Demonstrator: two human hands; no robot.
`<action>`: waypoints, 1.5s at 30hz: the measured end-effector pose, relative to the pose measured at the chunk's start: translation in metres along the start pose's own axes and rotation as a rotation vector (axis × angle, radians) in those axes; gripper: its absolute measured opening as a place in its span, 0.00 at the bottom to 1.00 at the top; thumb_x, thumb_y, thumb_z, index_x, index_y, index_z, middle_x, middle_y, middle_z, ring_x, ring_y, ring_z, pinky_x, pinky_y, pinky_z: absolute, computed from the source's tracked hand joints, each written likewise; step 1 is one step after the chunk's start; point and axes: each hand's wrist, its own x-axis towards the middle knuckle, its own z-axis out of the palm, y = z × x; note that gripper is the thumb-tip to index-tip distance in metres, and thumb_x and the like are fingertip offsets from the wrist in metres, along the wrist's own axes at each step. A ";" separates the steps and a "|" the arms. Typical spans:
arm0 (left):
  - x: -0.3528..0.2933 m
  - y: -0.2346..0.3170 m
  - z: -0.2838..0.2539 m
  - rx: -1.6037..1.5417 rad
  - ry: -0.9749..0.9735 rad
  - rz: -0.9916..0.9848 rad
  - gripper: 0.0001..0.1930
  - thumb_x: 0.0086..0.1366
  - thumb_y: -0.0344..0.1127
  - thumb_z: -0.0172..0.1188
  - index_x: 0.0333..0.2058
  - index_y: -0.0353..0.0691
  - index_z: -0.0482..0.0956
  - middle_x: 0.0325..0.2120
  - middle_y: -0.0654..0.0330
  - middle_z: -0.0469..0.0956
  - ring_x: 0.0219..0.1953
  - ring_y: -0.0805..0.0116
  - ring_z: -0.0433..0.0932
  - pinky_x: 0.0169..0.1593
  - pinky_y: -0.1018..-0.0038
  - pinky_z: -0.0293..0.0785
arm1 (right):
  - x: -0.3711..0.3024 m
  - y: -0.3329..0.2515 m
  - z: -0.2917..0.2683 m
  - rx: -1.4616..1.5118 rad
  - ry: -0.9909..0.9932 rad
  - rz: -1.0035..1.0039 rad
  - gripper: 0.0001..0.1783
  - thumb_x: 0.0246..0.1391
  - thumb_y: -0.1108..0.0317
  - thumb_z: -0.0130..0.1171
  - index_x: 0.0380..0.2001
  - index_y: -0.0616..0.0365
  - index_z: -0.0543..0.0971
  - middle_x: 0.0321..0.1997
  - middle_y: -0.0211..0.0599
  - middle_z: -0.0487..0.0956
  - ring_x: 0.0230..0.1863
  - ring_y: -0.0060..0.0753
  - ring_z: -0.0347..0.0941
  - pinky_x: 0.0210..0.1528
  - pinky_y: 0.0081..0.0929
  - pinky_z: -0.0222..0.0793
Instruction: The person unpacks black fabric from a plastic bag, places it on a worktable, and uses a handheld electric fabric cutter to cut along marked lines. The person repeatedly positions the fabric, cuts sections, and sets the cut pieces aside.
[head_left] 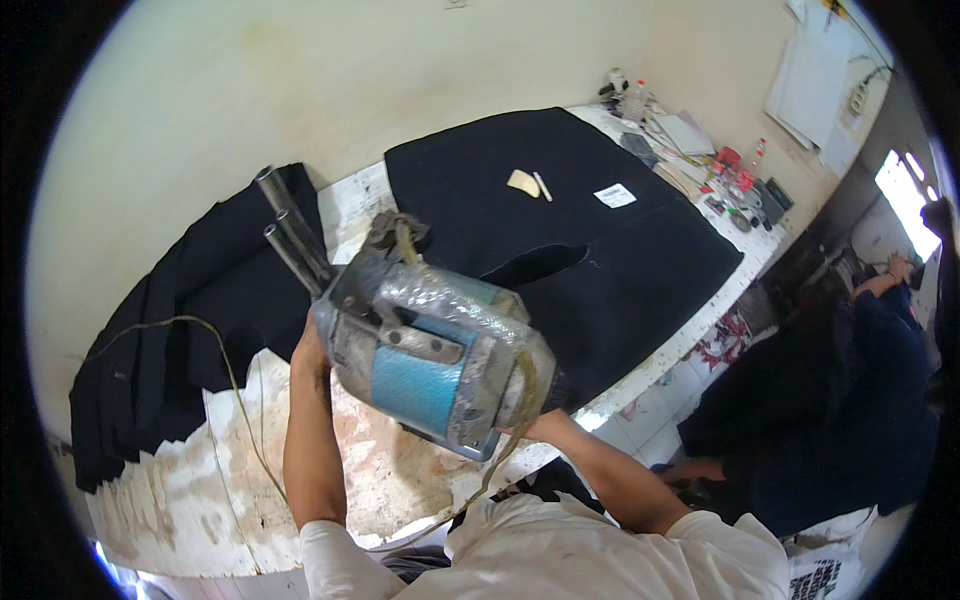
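A bulky electric cloth cutting machine with a blue and grey motor body fills the middle of the view, tilted, above the near part of the table. Steel tubes stick out from its upper left end. My left hand grips its left side, the fingers mostly hidden behind the housing. At its lower right end my right hand holds on, largely covered by the machine. A yellowish cord runs from the machine down toward my body. Black fabric lies flat beyond it, with a dark oval gap or fold.
More black fabric is heaped at the left, under a trailing cord. A beige piece, a white stick and a white label lie on the cloth. Bottles and clutter occupy the far right corner. A person in dark clothes sits at right.
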 end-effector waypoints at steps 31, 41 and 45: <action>0.007 -0.002 -0.016 0.086 -0.008 -0.034 0.16 0.74 0.44 0.62 0.52 0.41 0.83 0.44 0.66 0.83 0.45 0.73 0.83 0.50 0.71 0.83 | 0.003 -0.041 -0.035 -0.027 -0.131 0.171 0.33 0.55 0.45 0.68 0.58 0.54 0.82 0.62 0.43 0.83 0.66 0.47 0.76 0.70 0.40 0.69; 0.003 0.026 0.010 0.068 0.093 -0.166 0.13 0.72 0.43 0.60 0.50 0.47 0.84 0.45 0.69 0.82 0.47 0.76 0.80 0.50 0.74 0.81 | 0.001 0.051 0.005 -0.407 -0.164 -0.220 0.33 0.65 0.45 0.62 0.65 0.53 0.76 0.71 0.44 0.76 0.73 0.49 0.68 0.75 0.48 0.60; -0.015 0.046 0.032 0.161 0.126 -0.192 0.15 0.73 0.42 0.57 0.50 0.43 0.84 0.46 0.65 0.81 0.44 0.75 0.79 0.45 0.75 0.78 | 0.005 0.044 0.001 -0.671 -0.004 -0.479 0.25 0.69 0.52 0.58 0.63 0.53 0.77 0.69 0.41 0.77 0.70 0.49 0.70 0.73 0.50 0.63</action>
